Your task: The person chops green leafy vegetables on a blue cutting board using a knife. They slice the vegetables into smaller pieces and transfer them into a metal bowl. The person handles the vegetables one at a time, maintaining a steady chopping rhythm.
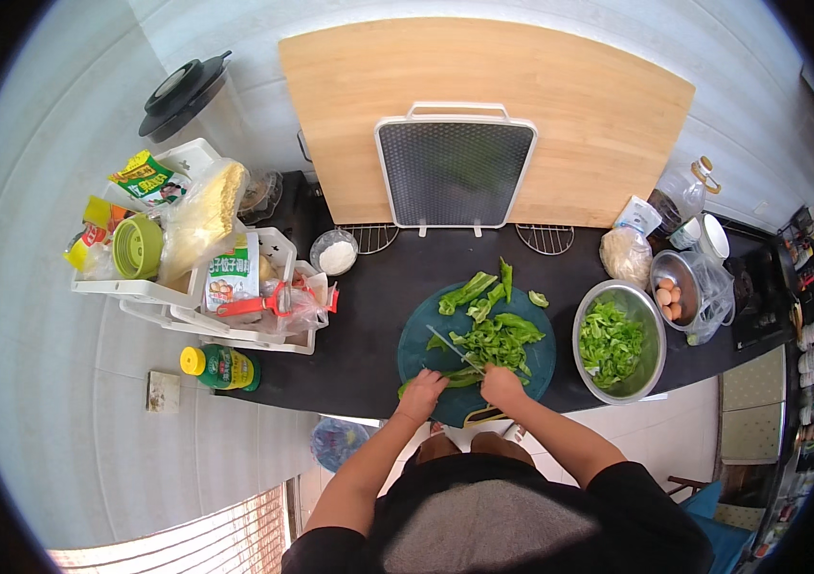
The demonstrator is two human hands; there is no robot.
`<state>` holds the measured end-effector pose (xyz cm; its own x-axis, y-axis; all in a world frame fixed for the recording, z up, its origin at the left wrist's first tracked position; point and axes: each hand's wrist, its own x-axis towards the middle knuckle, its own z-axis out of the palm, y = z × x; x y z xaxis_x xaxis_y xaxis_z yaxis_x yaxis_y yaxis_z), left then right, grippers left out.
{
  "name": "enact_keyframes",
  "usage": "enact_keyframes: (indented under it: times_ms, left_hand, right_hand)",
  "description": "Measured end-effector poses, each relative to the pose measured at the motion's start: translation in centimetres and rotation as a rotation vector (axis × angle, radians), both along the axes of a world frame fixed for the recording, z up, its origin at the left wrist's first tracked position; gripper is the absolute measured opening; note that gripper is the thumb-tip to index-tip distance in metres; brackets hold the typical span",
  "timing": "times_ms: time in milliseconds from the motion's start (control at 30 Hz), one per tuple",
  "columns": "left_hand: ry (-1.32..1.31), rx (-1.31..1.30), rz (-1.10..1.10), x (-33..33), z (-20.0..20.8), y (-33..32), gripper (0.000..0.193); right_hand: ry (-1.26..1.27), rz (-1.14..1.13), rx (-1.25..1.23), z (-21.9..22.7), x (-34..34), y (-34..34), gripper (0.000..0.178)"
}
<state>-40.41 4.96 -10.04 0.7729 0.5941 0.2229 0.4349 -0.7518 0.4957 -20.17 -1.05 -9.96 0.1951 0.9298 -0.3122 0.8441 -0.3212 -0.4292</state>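
At the dark counter, the right hand clasps a knife — the curled left hand, green pepper.

Bench: black-topped.
Back edge: large pale wooden board; before it, upright white-framed rectangular board with dark textured face.
Back left corner: clear jug with black lid.
Left end: stacked white plastic baskets, holding printed packets, a bag of yellow strands and an olive-green cylinder; just beside, small clear bowl of white powder.
Front left corner: green bottle, yellow cap.
Toward right end: steel bowl of brown eggs.
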Motion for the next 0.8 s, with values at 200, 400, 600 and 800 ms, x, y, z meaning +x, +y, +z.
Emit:
enact_keyframes:
  times_ms: [200, 400, 600, 800]
  left_hand:
    - [-0.036, 0.05, -0.013, 0.4, -0.7, 0.5, 0.025]
    - [-0.004, 0.057, -0.043, 0.5, -1.0, 0.5, 0.023]
    - [-0.011, 0.086, -0.049, 0.5, -1.7, -0.1, 0.022]
    - [0.002, 0.114, -0.053, 0.6, -1.4, -0.3, 0.017]
  right_hand:
    - [0.074, -0.102, 0.045, 4.9, 1.6, -2.3, 0.018]
    - [0.033, -0.004, -0.102, 4.5, 1.5, -3.4, 0.017]
    - [0.032, 0.086, -0.188, 1.5, 1.1, -2.9, 0.014]
    - [0.064, -0.021, -0.032, 0.3, -0.7, -0.8, 0.017]
